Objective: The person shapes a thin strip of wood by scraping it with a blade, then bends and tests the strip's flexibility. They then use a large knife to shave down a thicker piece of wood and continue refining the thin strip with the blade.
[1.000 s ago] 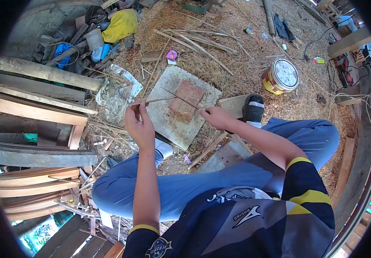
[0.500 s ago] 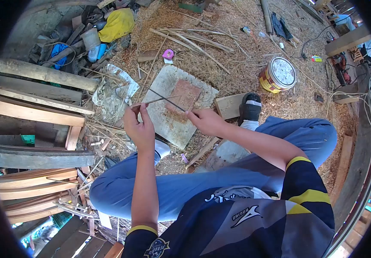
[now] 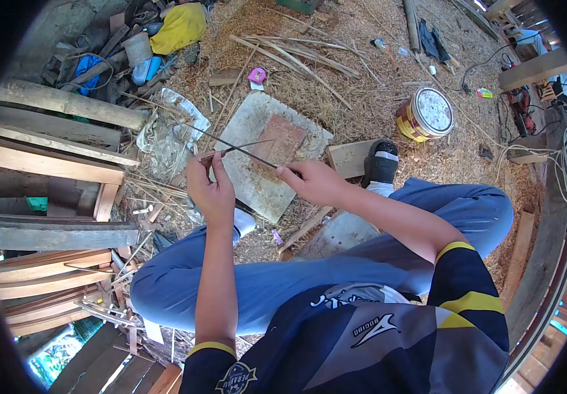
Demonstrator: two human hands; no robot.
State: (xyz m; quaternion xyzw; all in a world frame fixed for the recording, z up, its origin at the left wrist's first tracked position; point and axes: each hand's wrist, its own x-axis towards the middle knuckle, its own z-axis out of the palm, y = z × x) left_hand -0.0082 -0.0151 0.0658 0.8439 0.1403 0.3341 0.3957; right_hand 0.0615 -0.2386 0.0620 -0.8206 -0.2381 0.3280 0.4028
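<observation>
My left hand [image 3: 212,194] is closed, pinching a thin reddish-brown wooden strip [image 3: 254,143] that tapers to a point on the right. In my right hand [image 3: 313,182] is a slim dark rod [image 3: 212,136], shaped like a narrow file, gripped near its lower right end. The rod lies across the strip close to my left fingertips; it appears to touch it. Beneath both hands, a flat grey slab [image 3: 244,121] rests on the ground, with a reddish square tile [image 3: 288,136] on top.
A paint bucket [image 3: 431,110] with a spattered lid stands at the right. Near the slab sit a pink tape measure [image 3: 256,76] and crumpled clear plastic [image 3: 158,141]. Long wood strips [image 3: 296,56] lie on shavings. Curved timbers [image 3: 53,164] line the left side.
My right hand has shifted slightly left, sliding the dark rod farther up and left across the strip. My left hand stays nearly in place.
</observation>
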